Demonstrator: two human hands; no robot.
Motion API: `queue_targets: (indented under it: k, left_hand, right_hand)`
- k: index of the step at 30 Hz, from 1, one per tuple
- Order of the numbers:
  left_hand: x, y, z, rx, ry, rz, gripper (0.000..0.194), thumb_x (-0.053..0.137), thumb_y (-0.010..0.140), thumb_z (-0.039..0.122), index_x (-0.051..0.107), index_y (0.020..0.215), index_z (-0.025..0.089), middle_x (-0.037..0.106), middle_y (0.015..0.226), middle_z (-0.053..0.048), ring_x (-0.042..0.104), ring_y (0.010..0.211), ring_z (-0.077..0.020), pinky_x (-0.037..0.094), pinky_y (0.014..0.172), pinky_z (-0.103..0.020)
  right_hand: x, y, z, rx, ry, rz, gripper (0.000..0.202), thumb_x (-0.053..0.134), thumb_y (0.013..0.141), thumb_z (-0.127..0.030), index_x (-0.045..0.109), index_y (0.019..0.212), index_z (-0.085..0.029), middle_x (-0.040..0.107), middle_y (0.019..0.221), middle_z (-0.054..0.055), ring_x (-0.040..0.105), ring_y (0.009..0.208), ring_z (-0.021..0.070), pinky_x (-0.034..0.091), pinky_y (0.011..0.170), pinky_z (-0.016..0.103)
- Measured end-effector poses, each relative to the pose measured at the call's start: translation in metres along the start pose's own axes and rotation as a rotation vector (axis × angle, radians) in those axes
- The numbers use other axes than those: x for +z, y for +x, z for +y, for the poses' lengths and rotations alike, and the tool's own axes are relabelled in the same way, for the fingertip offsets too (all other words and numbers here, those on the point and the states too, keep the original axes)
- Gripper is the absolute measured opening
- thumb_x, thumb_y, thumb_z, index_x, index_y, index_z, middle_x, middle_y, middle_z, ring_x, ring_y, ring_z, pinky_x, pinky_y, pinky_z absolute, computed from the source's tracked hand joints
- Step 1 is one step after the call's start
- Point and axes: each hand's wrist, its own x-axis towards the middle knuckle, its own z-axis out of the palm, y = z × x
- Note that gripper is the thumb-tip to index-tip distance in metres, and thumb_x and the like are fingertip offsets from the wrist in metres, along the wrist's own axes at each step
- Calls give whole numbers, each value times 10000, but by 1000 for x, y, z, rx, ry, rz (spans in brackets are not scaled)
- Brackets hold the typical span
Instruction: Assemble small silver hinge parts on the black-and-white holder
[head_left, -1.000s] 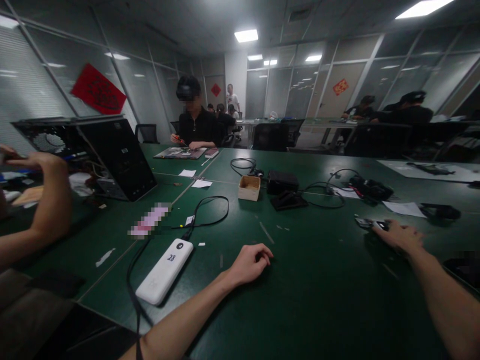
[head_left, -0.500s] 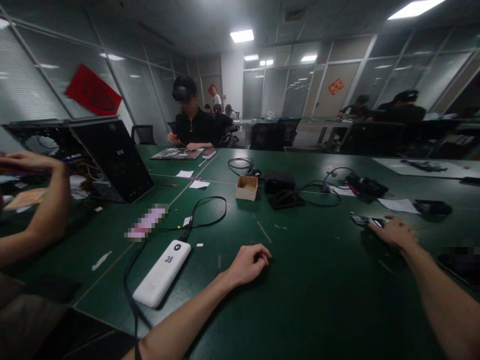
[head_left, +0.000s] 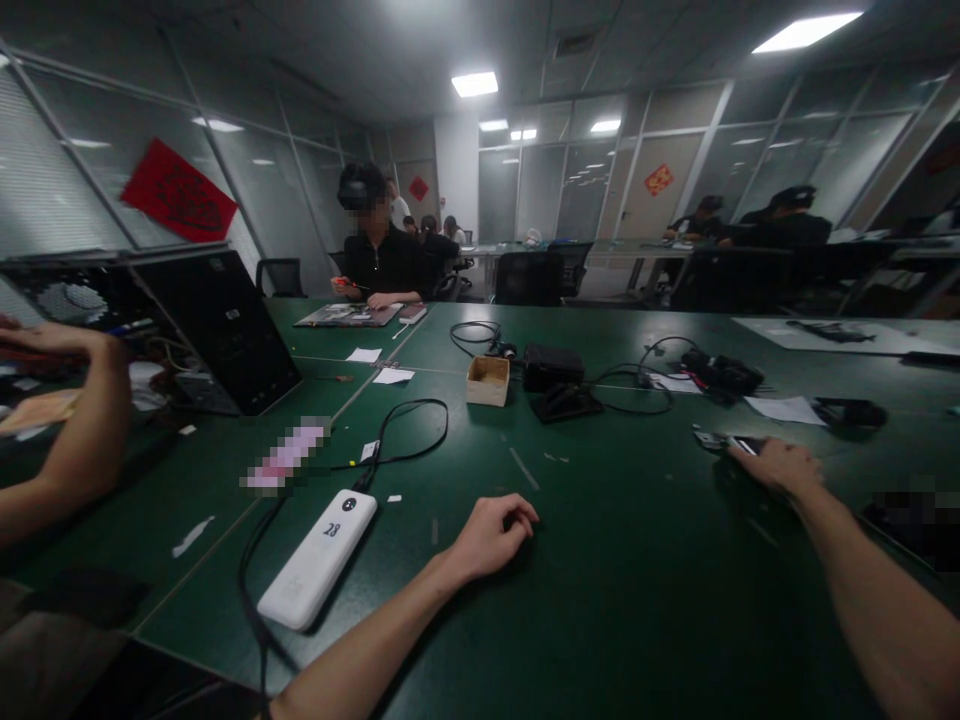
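Note:
My left hand [head_left: 495, 537] rests on the green table [head_left: 622, 600], its fingers loosely curled in, with nothing visible in them. My right hand [head_left: 784, 467] reaches out to the right, its fingers closed over the near end of a small silver-and-black part [head_left: 716, 438] close to the tabletop. What kind of part it is cannot be made out, and my fingers hide some of it. Left of my left forearm lies a white power bank [head_left: 319, 560] marked 28, with a black cable [head_left: 448, 425] looping from it.
An open computer case [head_left: 225, 325] stands at the left, beside another person's arm [head_left: 82, 430]. Further back are a small wooden box [head_left: 487, 383], a black box [head_left: 553, 368], tangled black cables and papers. Across the table sits a person [head_left: 382, 255] holding a tool.
The whole view has shifted slightly, so things appear a little further left and lower. Both hands keep about the same pose and place on the table.

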Motion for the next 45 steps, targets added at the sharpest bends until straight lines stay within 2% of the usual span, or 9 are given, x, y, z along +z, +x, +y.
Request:
queue_targets:
  k: [4, 7, 9, 13, 17, 36, 41, 45]
  left_hand:
    - [0, 1, 0, -10, 7, 10, 308, 440, 705, 20, 667, 879, 136, 671, 707, -1, 597, 643, -116, 425, 618, -197]
    - [0, 1, -1, 1, 5, 10, 303, 443, 709, 22, 665, 877, 140, 669, 704, 2, 599, 642, -115, 418, 608, -194]
    - [0, 2, -1, 7, 3, 10, 291, 445, 717, 27, 662, 873, 143, 667, 705, 4, 599, 643, -116, 413, 600, -193]
    - [-1, 3, -1, 12, 15, 2, 278, 444, 720, 34, 653, 862, 149, 666, 707, 4, 604, 653, -123, 415, 608, -203]
    - [-2, 5, -1, 17, 23, 3, 264, 437, 728, 53, 643, 861, 151, 663, 701, 3, 611, 664, -132, 418, 620, -216]
    - [-4, 5, -1, 30, 29, -2, 254, 431, 736, 68, 641, 856, 148, 659, 707, -2, 605, 662, -134, 419, 625, -223]
    - [-4, 5, -3, 38, 36, -15, 254, 430, 744, 74, 639, 865, 150, 661, 713, -1, 606, 660, -132, 417, 622, -222]
    - [-5, 5, -1, 23, 38, -17, 252, 430, 745, 70, 638, 861, 152, 661, 712, -2, 611, 667, -135, 420, 625, -223]
  right_hand:
    - [-11, -12, -8, 7, -2, -60, 691, 460, 807, -580, 562, 1170, -1, 522, 1146, 339, 509, 1099, 416, 429, 802, 461]
    - [-18, -27, -12, -15, -16, 9, 716, 465, 805, -571, 479, 1256, -14, 452, 1242, 334, 433, 1177, 423, 390, 874, 489]
    - [-19, -36, -13, -27, -27, 51, 663, 491, 804, -519, 476, 1263, -41, 444, 1260, 307, 417, 1190, 426, 382, 892, 501]
    - [-16, -45, -13, -32, -13, 48, 467, 455, 852, -388, 568, 1162, -57, 570, 1085, 255, 565, 1017, 359, 451, 799, 433]
    - [-11, -41, -13, -54, 8, 49, 437, 486, 853, -395, 601, 1140, -85, 612, 1051, 213, 599, 967, 301, 459, 794, 372]
    - [-8, -31, -4, -47, 65, 63, 397, 550, 810, -385, 651, 1074, -105, 665, 981, 172, 616, 946, 288, 453, 793, 354]
    - [-6, -30, -1, -45, 107, 65, 472, 592, 762, -390, 613, 1114, -76, 627, 1049, 194, 595, 976, 297, 446, 812, 373]
    - [-11, -26, 2, -28, 187, 69, 402, 571, 771, -378, 655, 1056, -107, 664, 987, 160, 606, 948, 294, 451, 804, 367]
